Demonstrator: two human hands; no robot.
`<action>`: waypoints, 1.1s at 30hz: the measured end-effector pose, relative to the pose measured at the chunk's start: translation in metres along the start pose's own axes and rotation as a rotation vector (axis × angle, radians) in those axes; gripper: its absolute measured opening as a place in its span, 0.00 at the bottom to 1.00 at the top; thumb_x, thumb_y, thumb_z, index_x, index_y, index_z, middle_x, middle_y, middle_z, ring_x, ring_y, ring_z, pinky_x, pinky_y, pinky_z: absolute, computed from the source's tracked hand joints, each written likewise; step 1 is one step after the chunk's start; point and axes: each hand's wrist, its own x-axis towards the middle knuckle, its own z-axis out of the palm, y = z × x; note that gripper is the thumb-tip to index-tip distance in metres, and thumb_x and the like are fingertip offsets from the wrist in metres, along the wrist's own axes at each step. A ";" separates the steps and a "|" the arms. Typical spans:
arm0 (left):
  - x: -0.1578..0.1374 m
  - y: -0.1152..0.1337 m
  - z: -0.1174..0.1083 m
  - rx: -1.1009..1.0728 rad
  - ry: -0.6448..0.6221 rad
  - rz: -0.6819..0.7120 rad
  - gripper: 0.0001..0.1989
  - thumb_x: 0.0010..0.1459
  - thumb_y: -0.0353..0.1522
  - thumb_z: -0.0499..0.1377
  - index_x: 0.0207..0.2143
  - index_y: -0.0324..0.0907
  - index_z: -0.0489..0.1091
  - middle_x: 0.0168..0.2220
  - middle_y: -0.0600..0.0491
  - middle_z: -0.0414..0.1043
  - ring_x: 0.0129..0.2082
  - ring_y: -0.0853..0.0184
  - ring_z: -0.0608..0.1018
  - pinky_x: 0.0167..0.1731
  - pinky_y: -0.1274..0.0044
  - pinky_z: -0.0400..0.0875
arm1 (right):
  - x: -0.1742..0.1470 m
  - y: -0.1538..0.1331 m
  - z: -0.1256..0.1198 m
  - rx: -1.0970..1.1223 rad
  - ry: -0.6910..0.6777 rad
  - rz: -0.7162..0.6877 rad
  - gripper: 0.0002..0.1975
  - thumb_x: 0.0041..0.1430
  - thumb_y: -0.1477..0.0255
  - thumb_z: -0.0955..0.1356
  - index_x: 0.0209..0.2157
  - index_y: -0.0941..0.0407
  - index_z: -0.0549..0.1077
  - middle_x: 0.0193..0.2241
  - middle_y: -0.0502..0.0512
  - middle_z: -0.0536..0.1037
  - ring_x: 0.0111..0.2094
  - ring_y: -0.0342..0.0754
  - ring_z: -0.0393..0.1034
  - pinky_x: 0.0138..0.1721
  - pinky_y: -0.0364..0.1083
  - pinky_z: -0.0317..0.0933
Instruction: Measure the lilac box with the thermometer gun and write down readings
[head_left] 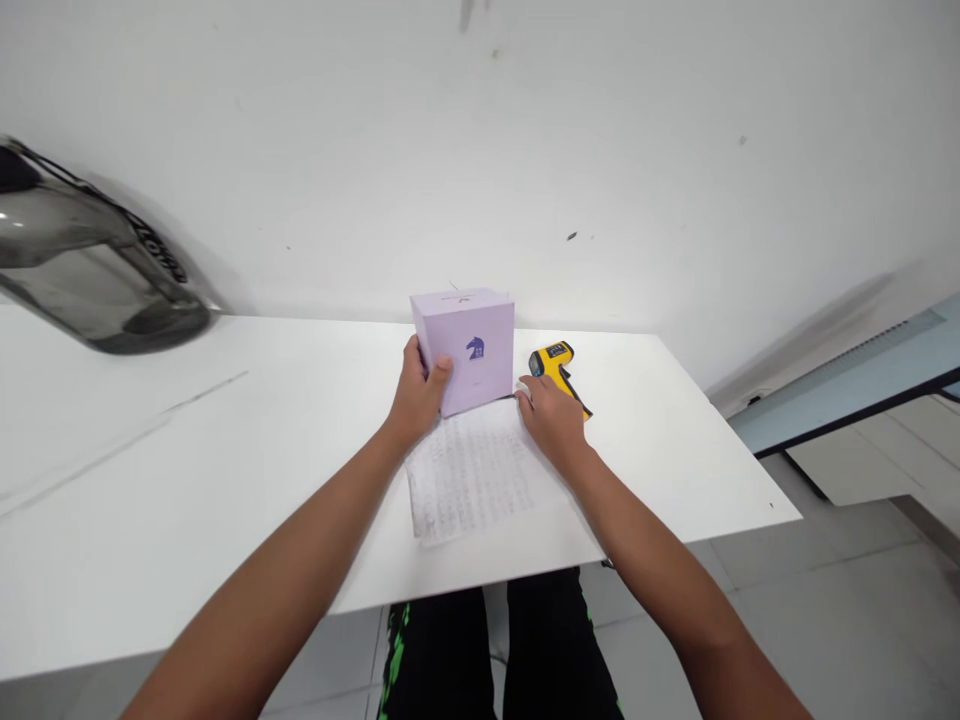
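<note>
Lilac box (480, 385), long axis near vertical, logo (475, 348) facing wearer; left hand (420, 395) clamped on it; right hand (553, 412), grip unclear.

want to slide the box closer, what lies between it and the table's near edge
In the head view, a paper sheet with faint marks lies before the purple box, then a strip of white tabletop.

I can't read a single word for certain. The box (491, 372), towards the worktop's (652, 480) back edge, bears a dark horse-head sign (475, 348) and tiny print. The sheet (476, 480), nearer the front edge, carries faint lines; pale capitals on the bottle's (82, 285) strap (159, 246) blur.
</note>
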 end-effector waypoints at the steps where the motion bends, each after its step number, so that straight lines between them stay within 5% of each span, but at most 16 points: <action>1: 0.000 0.000 0.000 -0.001 -0.001 -0.002 0.51 0.55 0.73 0.69 0.64 0.49 0.67 0.65 0.37 0.78 0.66 0.39 0.82 0.66 0.45 0.80 | 0.001 0.003 -0.002 -0.001 0.037 0.003 0.21 0.85 0.71 0.64 0.68 0.54 0.82 0.60 0.67 0.86 0.51 0.57 0.82 0.43 0.48 0.66; 5: 0.000 -0.002 -0.001 -0.011 0.000 0.001 0.51 0.54 0.74 0.69 0.65 0.50 0.67 0.66 0.37 0.78 0.67 0.39 0.81 0.67 0.44 0.79 | 0.005 0.018 -0.011 -0.032 0.123 0.082 0.21 0.81 0.67 0.69 0.69 0.55 0.81 0.60 0.71 0.83 0.55 0.63 0.77 0.48 0.52 0.65; 13: 0.000 -0.005 0.000 -0.045 -0.006 -0.020 0.52 0.53 0.72 0.71 0.65 0.51 0.65 0.67 0.37 0.76 0.68 0.39 0.80 0.66 0.45 0.81 | 0.011 0.030 -0.015 -0.023 -0.113 0.324 0.30 0.83 0.59 0.68 0.76 0.58 0.70 0.63 0.74 0.80 0.63 0.67 0.77 0.59 0.59 0.66; 18: 0.000 -0.007 0.000 -0.057 0.005 -0.019 0.51 0.53 0.70 0.73 0.66 0.51 0.65 0.68 0.38 0.75 0.70 0.39 0.79 0.68 0.45 0.79 | 0.012 0.029 -0.011 0.102 -0.086 0.360 0.33 0.81 0.60 0.68 0.77 0.62 0.68 0.63 0.77 0.80 0.64 0.68 0.78 0.59 0.57 0.70; 23: 0.001 -0.010 0.000 -0.030 -0.005 -0.015 0.51 0.55 0.71 0.71 0.67 0.51 0.64 0.68 0.38 0.74 0.70 0.39 0.78 0.71 0.43 0.75 | 0.005 0.029 -0.007 0.447 0.259 0.235 0.32 0.78 0.60 0.66 0.77 0.58 0.67 0.57 0.70 0.81 0.58 0.65 0.78 0.56 0.57 0.73; 26: 0.001 -0.012 -0.001 -0.003 -0.009 -0.012 0.51 0.56 0.70 0.71 0.68 0.51 0.63 0.69 0.37 0.73 0.71 0.39 0.77 0.71 0.42 0.74 | -0.003 0.022 0.000 0.755 0.429 0.133 0.26 0.74 0.56 0.67 0.67 0.53 0.75 0.47 0.61 0.81 0.48 0.60 0.78 0.48 0.56 0.74; 30: 0.001 -0.014 -0.002 0.011 -0.020 0.004 0.50 0.58 0.69 0.70 0.69 0.51 0.63 0.69 0.37 0.73 0.71 0.39 0.77 0.72 0.43 0.73 | -0.015 0.006 0.009 1.244 0.303 0.111 0.22 0.62 0.49 0.75 0.46 0.51 0.77 0.31 0.49 0.75 0.31 0.50 0.69 0.35 0.50 0.69; 33: 0.001 -0.017 -0.001 0.006 -0.022 0.016 0.50 0.59 0.68 0.70 0.70 0.51 0.62 0.70 0.37 0.72 0.72 0.40 0.76 0.72 0.44 0.73 | -0.022 -0.004 0.009 1.406 0.207 0.090 0.24 0.53 0.50 0.80 0.42 0.50 0.76 0.30 0.46 0.73 0.29 0.47 0.66 0.32 0.49 0.67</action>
